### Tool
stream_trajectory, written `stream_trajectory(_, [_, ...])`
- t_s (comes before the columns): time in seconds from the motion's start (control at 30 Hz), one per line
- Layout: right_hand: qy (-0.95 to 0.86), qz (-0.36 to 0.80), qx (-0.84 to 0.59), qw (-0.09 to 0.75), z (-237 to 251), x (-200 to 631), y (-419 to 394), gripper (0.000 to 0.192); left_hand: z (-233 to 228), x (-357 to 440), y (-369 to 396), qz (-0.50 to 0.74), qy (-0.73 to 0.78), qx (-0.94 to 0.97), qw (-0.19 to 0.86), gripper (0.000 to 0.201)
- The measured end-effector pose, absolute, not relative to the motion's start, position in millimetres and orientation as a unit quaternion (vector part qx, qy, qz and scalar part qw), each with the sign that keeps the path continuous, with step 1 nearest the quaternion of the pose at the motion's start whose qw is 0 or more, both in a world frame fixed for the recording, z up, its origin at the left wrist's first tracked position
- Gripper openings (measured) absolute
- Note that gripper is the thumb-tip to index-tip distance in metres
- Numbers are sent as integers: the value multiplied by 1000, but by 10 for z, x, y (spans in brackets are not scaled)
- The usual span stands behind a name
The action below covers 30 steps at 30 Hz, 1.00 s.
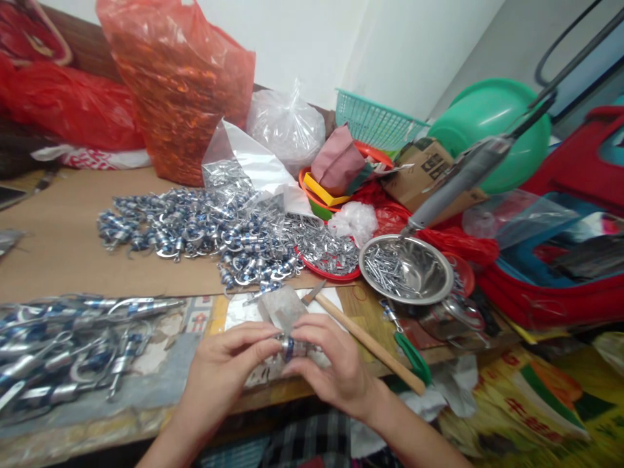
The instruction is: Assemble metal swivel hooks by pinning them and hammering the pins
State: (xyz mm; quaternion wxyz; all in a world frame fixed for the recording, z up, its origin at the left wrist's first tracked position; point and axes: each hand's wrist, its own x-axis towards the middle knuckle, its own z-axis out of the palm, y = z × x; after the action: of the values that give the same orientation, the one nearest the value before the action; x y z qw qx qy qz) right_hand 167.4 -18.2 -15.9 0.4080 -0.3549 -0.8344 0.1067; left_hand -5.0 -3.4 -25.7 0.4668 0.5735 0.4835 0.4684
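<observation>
Both hands (pixel 283 364) pinch, apparently, one metal clip (pixel 291 347)

silver-and-blue metal part (pixel 291 347), red plate (pixel 325 273), orange bag (pixel 181 84), green basin (pixel 487 123), teal basket (pixel 373 120)

Dark printed characters on the side of the brown cardboard box (pixel 425 166), too blurred to read. Red characters on the yellow printed sheet (pixel 529 406) at lower right, likewise unreadable. Red markings on the white bag (pixel 97 158) at the back left, not legible either.
</observation>
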Motion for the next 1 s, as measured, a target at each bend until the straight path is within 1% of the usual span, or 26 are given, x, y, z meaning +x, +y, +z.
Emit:
stream_trajectory(0.1, [-879,-2,-285,382,-192,1744,-170,22,-192,-62,-4,436,480,566,508,6])
stream_trajectory(0.2, [-892,-47,-260,367,-174,1774,-135,20,-128,-74,15,423,470,625,459,7])
stream_trajectory(0.37, [-862,-5,-299,410,-155,1736,-113,19,-97,-106,-5,454,411,736,288,8])
stream_trajectory(0.43, [-842,39,-316,436,-154,1708,-126,17,-97,-127,-21,462,382,759,255,9])
stream_trajectory(0.5, [-822,94,-330,454,-142,1676,-145,16,-101,-145,-34,461,367,771,244,11])
stream_trajectory(0.6, [-781,184,-375,465,-105,1618,-163,14,-125,-146,-41,451,387,754,281,12])
stream_trajectory(0.67, [-721,268,-445,458,-90,1572,-161,11,-161,-123,-38,438,442,703,345,10])
stream_trajectory(0.73, [-626,376,-524,439,-99,1523,-152,15,-212,-85,-37,433,501,621,419,12])
stream_trajectory(0.77, [-570,431,-554,427,-113,1501,-149,20,-241,-65,-40,435,517,579,457,16])
stream_trajectory(0.8, [-516,480,-574,416,-132,1481,-146,26,-269,-46,-44,443,520,541,491,25])
stream_trajectory(0.87, [-438,549,-589,400,-168,1459,-142,35,-320,-16,-57,458,500,492,546,49])
stream_trajectory(0.93, [-433,580,-579,375,-183,1478,-116,37,-354,-1,-65,472,479,470,572,64])
stream_trajectory(1.0, [-500,584,-554,319,-169,1560,-20,32,-367,1,-60,481,469,454,585,65])
